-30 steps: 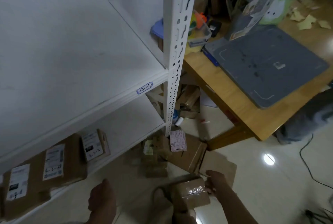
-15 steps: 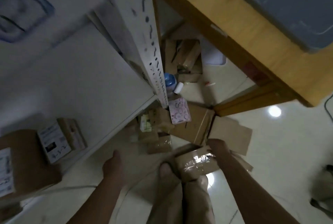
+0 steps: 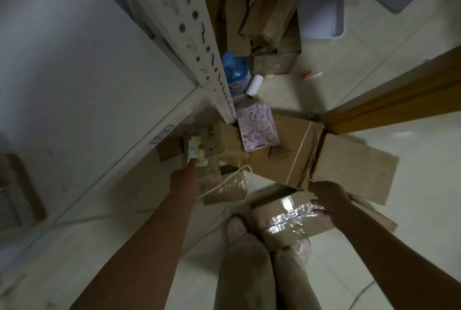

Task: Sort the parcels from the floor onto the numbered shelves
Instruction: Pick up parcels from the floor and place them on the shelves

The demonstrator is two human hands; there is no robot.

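Several parcels lie on the tiled floor by the white shelf unit (image 3: 82,80). My right hand (image 3: 326,197) grips the right end of a brown box wrapped in clear tape (image 3: 287,222), which sits just in front of my feet. With its fingers stretched forward, my left hand (image 3: 184,176) touches a small parcel with a green and white label (image 3: 195,153). That parcel leans on a brown box with green writing (image 3: 222,142). Below it lies a taped parcel with a loose string (image 3: 229,187).
The perforated shelf post (image 3: 199,42) stands at the centre. Beside it are a blue bottle (image 3: 235,72), a white roll (image 3: 253,85) and a pink patterned box (image 3: 258,126). A large flat tied carton (image 3: 294,150), a wooden table leg (image 3: 389,102) and more cartons (image 3: 269,15) lie beyond.
The view has tilted down toward the floor. My left hand has reached forward to the green-labelled parcel. My right hand keeps its hold on the taped box.
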